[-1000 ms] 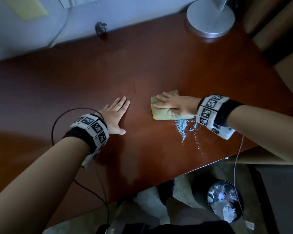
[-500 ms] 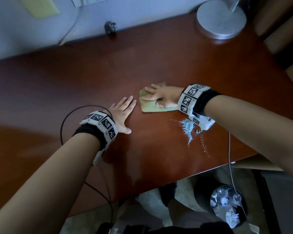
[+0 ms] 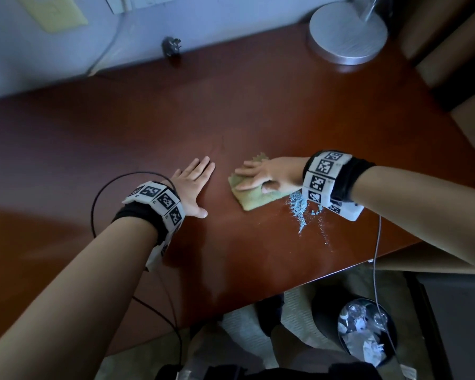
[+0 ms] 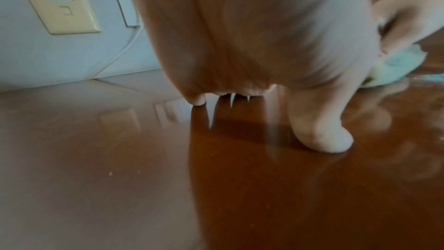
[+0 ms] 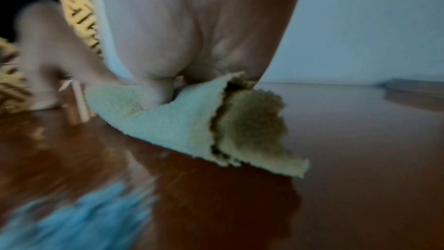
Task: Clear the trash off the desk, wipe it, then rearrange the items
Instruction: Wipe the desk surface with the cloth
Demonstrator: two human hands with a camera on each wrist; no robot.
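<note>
The right hand [image 3: 269,174] pressed with flat, spread grip on the folded yellow-green cloth [image 3: 254,198], just beside the blue powder [image 3: 299,212] on the red-brown wooden worktop [image 3: 258,105]. The left hand [image 3: 192,185] lay flat, holding nothing. A careless stroke could push powder over the near edge.

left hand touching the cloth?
Apart. Head view shows bare desk between the left hand, flat on the wood, and the green cloth under the right hand.
</note>
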